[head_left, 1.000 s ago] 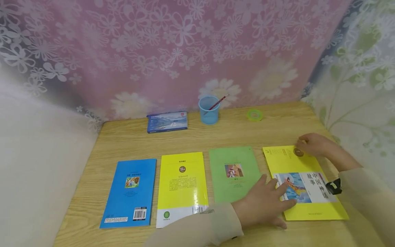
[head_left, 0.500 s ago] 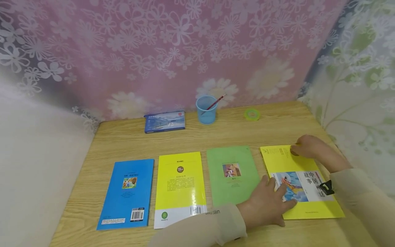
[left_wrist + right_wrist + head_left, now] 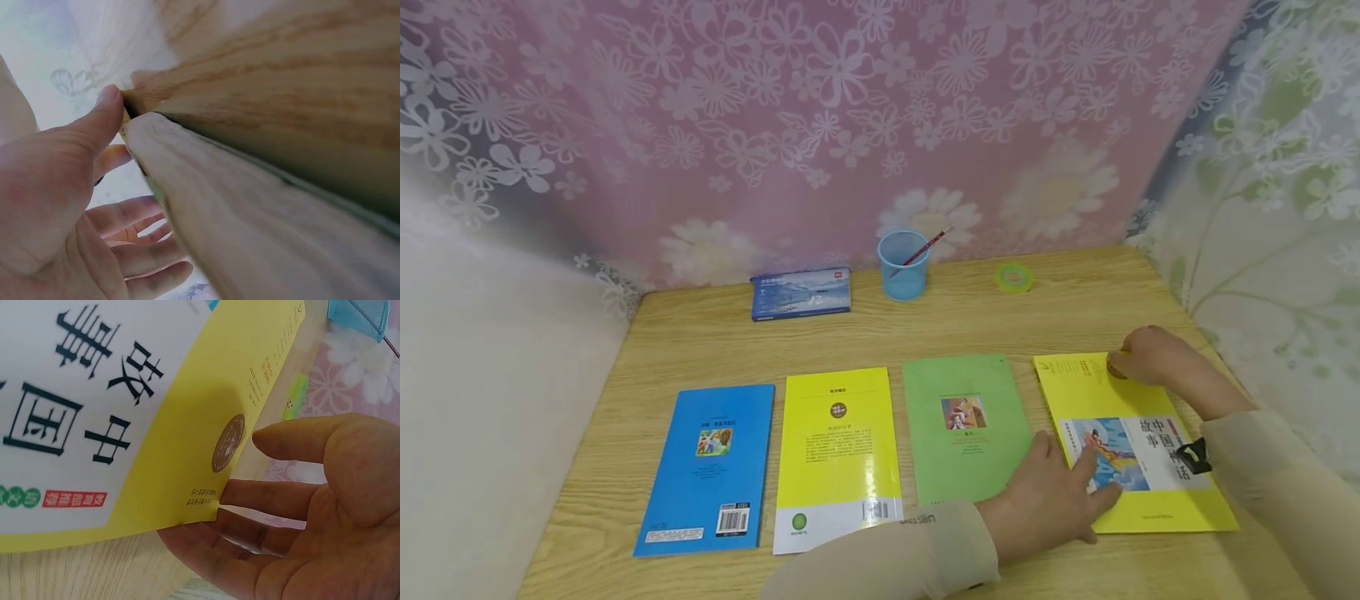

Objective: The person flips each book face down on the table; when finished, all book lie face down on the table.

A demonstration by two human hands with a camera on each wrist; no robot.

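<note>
A yellow story book [image 3: 1161,518] with a picture of a flying figure on its cover lies at the right end of a row of books. At its lower left edge is my left hand [image 3: 1048,504], fingers spread, with the fingertips over the cover. The left wrist view shows that hand's thumb [image 3: 103,115] beside a book's edge. My right hand [image 3: 1168,367] touches the yellow book's far right corner. In the right wrist view its fingers [image 3: 262,534] reach along the corner, and the thumb lies by the far edge near the brown round badge [image 3: 229,442].
Left of that book lie a green book [image 3: 962,467], a yellow-and-white book [image 3: 838,475] and a blue book [image 3: 700,483] on the wooden table [image 3: 700,342]. Behind them are a blue box [image 3: 801,294], a mesh cup [image 3: 903,279] holding a pencil [image 3: 931,245], and a tape roll [image 3: 1014,278].
My right hand has shifted slightly left and nearer, its fingertips now overlapping the badge. My left hand stays by the book's left edge. The head view has shifted a little.
</note>
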